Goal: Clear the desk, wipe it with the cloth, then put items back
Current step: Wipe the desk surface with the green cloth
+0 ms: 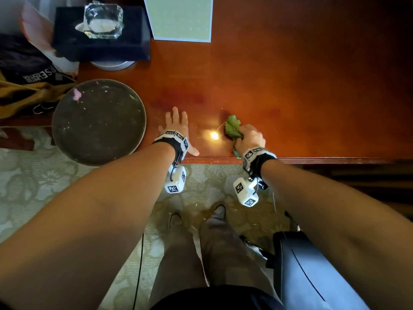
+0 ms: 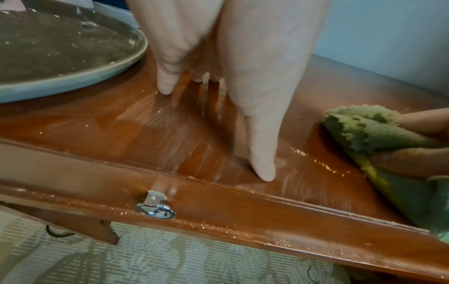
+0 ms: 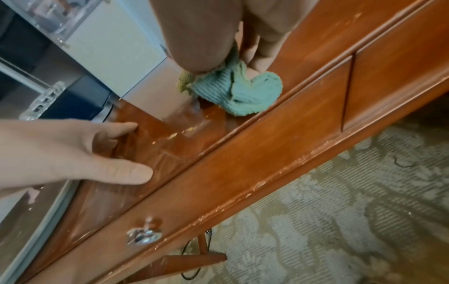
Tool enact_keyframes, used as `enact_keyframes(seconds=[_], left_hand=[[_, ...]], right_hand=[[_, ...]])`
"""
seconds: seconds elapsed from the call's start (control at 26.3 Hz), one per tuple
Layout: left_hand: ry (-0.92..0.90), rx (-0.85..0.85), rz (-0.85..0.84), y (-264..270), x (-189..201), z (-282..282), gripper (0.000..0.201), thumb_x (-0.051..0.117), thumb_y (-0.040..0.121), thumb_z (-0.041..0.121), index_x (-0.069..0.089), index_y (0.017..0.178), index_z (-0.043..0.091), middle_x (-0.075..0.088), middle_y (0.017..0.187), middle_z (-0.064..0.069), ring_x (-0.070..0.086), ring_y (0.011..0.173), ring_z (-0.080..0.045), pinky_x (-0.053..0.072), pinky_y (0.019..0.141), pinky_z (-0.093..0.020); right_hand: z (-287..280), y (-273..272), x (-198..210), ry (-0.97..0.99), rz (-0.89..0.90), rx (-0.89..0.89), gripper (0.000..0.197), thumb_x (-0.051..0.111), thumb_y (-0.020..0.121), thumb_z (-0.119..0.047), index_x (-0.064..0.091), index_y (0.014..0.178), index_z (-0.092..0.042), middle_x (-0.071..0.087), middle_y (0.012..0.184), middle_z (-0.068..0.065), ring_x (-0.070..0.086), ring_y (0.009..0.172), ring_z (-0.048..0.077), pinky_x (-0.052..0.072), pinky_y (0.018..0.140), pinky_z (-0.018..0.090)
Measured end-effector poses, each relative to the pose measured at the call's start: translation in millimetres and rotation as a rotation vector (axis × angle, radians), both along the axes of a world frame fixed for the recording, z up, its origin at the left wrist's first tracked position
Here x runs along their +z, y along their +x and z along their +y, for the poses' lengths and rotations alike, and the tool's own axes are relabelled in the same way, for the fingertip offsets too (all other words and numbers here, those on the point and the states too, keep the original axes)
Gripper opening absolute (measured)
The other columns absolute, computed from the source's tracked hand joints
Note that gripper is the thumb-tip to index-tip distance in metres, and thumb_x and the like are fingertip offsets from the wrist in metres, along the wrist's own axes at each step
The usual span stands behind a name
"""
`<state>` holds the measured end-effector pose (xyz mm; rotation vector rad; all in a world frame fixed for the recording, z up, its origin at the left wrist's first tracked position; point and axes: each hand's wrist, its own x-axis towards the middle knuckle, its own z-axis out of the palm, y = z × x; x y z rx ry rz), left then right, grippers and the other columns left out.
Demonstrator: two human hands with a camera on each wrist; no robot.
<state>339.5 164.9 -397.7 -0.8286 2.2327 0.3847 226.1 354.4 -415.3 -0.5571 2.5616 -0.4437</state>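
My right hand [image 1: 248, 136] grips a bunched green cloth [image 1: 232, 127] and presses it onto the reddish wooden desk [image 1: 301, 86] near its front edge. The cloth [image 3: 233, 92] looks green and teal in the right wrist view, bulging out under my curled fingers. In the left wrist view the cloth [image 2: 369, 134] lies at the right, with small crumbs [image 2: 316, 161] beside it. My left hand [image 1: 176, 126] lies flat on the desk with fingers spread, just left of the cloth. Its fingertips [image 2: 263, 171] touch the streaked wood.
A large round dark tray [image 1: 98, 121] overhangs the desk's left front corner. Behind it stand a dark box [image 1: 100, 45] with a clear glass block [image 1: 103, 21] on top, and a pale green sheet [image 1: 178, 17]. A drawer pull [image 2: 156, 208] sits under the edge. An office chair [image 1: 312, 271] stands at my right.
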Motion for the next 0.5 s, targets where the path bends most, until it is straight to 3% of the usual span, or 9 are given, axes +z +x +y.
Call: enact_keyframes(seconds=[0.11,0.23,0.3,0.38,0.5], left_hand=[[0.028,-0.004,0.084,9,4,-11,0.125,0.083,0.071,0.048,-0.001,0.156,0.010,-0.014,0.164,-0.010,-0.006,0.151,-0.031,0.021,0.119,-0.055],[0.054,0.027,0.241,23,9,-23,0.096,0.076,0.082,0.040,0.023,0.152,0.001,0.015,0.162,-0.011,0.018,0.149,-0.028,0.027,0.119,-0.042],[0.043,0.138,0.373,43,14,-33,0.057,0.066,0.092,0.032,0.047,0.138,0.004,0.050,0.141,-0.014,0.049,0.130,-0.030,0.043,0.105,-0.039],[0.025,0.304,0.452,61,25,-41,0.023,0.056,0.098,0.026,0.062,0.113,0.009,0.067,0.109,-0.012,0.066,0.100,-0.031,0.053,0.082,-0.036],[-0.011,0.497,0.413,90,39,-62,0.025,0.048,0.100,0.027,0.063,0.106,0.008,0.068,0.106,-0.014,0.066,0.094,-0.034,0.054,0.083,-0.039]], right_hand=[[-21,29,-3,-0.024,0.016,0.061,0.033,0.054,0.088,-0.008,0.068,0.116,-0.021,0.061,0.128,-0.007,0.064,0.103,0.021,0.045,0.084,0.024],[-44,52,-5,-0.037,0.010,0.093,0.032,0.057,0.088,-0.011,0.068,0.116,-0.022,0.061,0.129,-0.007,0.065,0.102,0.022,0.049,0.087,0.027],[-64,68,-3,-0.051,-0.014,0.099,0.033,0.058,0.087,-0.011,0.068,0.116,-0.024,0.062,0.126,-0.006,0.065,0.102,0.024,0.051,0.087,0.028],[-80,75,2,-0.044,-0.039,0.087,0.039,0.057,0.087,-0.006,0.066,0.121,-0.024,0.062,0.126,-0.003,0.064,0.104,0.026,0.051,0.088,0.028],[-93,78,10,-0.018,-0.033,0.038,0.048,0.054,0.087,0.001,0.062,0.130,-0.018,0.057,0.131,0.004,0.061,0.111,0.026,0.048,0.087,0.026]])
